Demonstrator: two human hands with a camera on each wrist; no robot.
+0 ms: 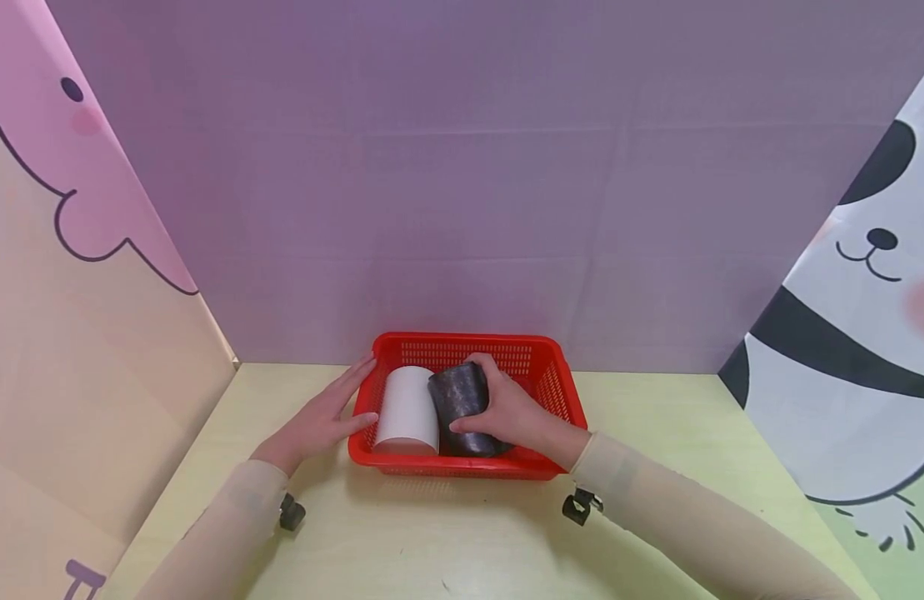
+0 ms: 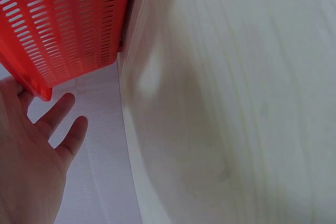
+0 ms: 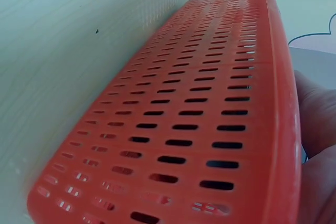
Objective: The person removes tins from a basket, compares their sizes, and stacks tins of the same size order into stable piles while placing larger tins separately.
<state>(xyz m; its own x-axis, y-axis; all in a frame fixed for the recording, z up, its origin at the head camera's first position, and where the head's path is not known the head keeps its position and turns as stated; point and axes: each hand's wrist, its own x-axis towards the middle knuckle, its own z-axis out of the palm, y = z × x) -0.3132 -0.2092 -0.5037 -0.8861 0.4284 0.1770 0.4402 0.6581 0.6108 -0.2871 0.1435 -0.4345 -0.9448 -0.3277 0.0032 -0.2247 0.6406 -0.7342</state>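
Observation:
A red plastic basket with slotted walls stands at the back of the table. Inside it, on the left, lies a white cylinder. Beside that is a dark, mottled cylinder, slightly tilted. My right hand grips this dark cylinder, thumb on the near side and fingers on the far side. My left hand rests at the basket's left rim with its fingers spread, the thumb over the rim. In the left wrist view, extended fingers show outside the basket. The basket wall hides the cylinders in the right wrist view.
Pale wood-grain table surrounds the basket. A purple cloth backdrop rises right behind it. Printed side panels stand left and right, the right one with a panda. Small black devices sit under both wrists.

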